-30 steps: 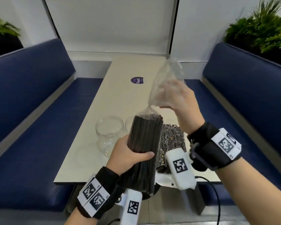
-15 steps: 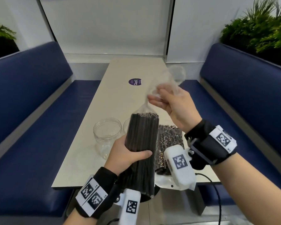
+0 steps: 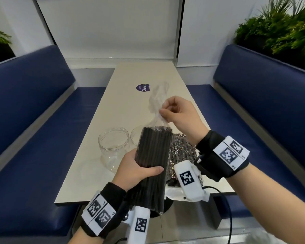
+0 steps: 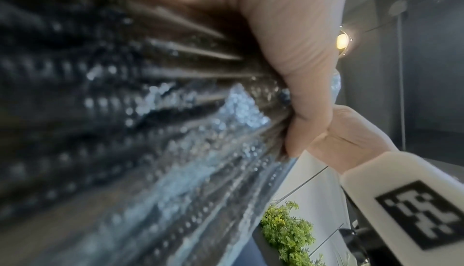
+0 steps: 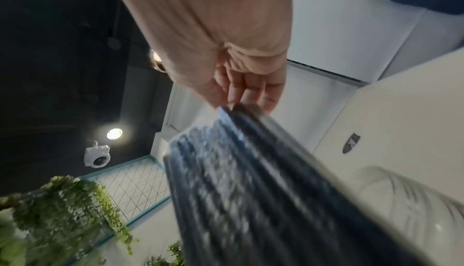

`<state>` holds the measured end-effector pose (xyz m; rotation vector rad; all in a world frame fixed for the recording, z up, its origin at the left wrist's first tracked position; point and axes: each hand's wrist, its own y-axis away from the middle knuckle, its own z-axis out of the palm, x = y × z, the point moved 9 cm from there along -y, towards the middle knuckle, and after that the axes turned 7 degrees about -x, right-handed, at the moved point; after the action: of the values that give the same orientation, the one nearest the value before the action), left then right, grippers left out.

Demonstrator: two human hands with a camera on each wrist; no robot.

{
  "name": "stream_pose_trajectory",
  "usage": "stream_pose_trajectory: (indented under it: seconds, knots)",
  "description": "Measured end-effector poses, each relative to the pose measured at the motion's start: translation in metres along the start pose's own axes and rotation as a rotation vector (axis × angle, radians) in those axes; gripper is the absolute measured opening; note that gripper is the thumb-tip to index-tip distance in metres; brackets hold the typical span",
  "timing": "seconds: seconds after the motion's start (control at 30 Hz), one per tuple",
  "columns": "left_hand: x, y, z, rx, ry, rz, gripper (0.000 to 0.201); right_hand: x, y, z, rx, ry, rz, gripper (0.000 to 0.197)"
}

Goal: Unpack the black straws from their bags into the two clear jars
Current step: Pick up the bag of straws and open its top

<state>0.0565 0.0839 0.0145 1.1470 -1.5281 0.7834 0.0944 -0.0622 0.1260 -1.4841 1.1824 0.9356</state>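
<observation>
My left hand (image 3: pixel 139 170) grips a clear bag packed with black straws (image 3: pixel 152 162), holding it upright over the table's near edge. The same bag of straws (image 4: pixel 150 121) fills the left wrist view, with my thumb curled over it. My right hand (image 3: pixel 165 111) pinches the bag's twisted clear top (image 3: pixel 156 103) just above the straw ends. In the right wrist view the bag of straws (image 5: pixel 251 181) reaches up to my right hand's fingers (image 5: pixel 251 91). A clear jar (image 3: pixel 113 147) stands open on the table left of the bag. A second jar (image 3: pixel 135 136) is mostly hidden behind the bag.
Another bag of black straws (image 3: pixel 182 152) lies on the table (image 3: pixel 130 106) behind the held one. A round purple sticker (image 3: pixel 143 88) marks the table's far half. Blue benches (image 3: pixel 33 129) run along both sides. Plants (image 3: pixel 280 29) stand behind the right bench.
My right hand has come down and closer to the straw ends, drawing the loose clear top of the bag into a tighter twist. My left hand keeps the same grip on the bag.
</observation>
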Motion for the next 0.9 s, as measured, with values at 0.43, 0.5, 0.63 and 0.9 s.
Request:
stream_pose_trajectory:
  seconds: [0.43, 0.5, 0.63, 0.9]
  knots:
    - [0.001, 0.003, -0.010, -0.025, -0.016, 0.008, 0.040, -0.010, -0.009, 0.002, -0.115, -0.309, -0.030, 0.011]
    - [0.002, 0.003, -0.015, -0.008, 0.006, 0.018, 0.040, -0.006, -0.007, 0.001, -0.081, -0.573, 0.006, 0.012]
    - [0.001, 0.002, -0.025, 0.056, 0.021, 0.023, 0.039, 0.014, -0.002, -0.001, 0.060, -0.615, 0.014, 0.028]
    - [-0.010, 0.002, -0.013, 0.028, -0.008, -0.016, 0.044, 0.005, 0.005, 0.023, -0.111, 0.040, 0.023, 0.016]
